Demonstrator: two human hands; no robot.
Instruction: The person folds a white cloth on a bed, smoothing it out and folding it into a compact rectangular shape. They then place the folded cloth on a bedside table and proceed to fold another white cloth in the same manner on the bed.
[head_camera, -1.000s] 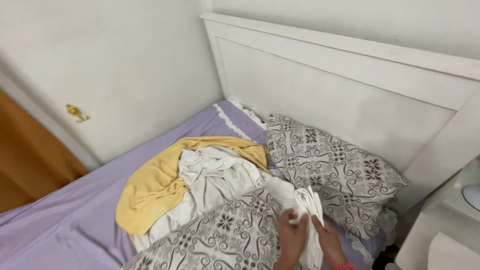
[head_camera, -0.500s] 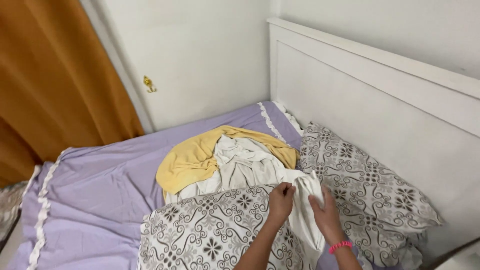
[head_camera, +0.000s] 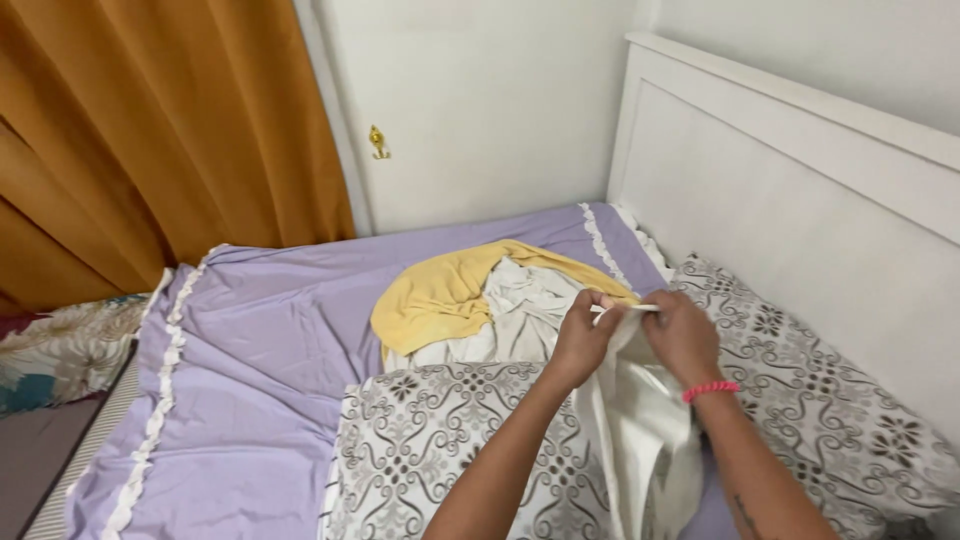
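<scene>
While both hands — left hand, right hand — pinch the white cloth, it hangs between patterned pillows.

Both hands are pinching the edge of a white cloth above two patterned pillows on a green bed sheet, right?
Not quite: the bed sheet is purple, not green, as the head view shows. The rest holds: the left hand and right hand pinch the edge of the white cloth above two patterned pillows.

We see an evenly lit, fairly bright room with soft light, faint shadows under our hands on the white cloth, no glare, and sharp focus throughout.
</scene>
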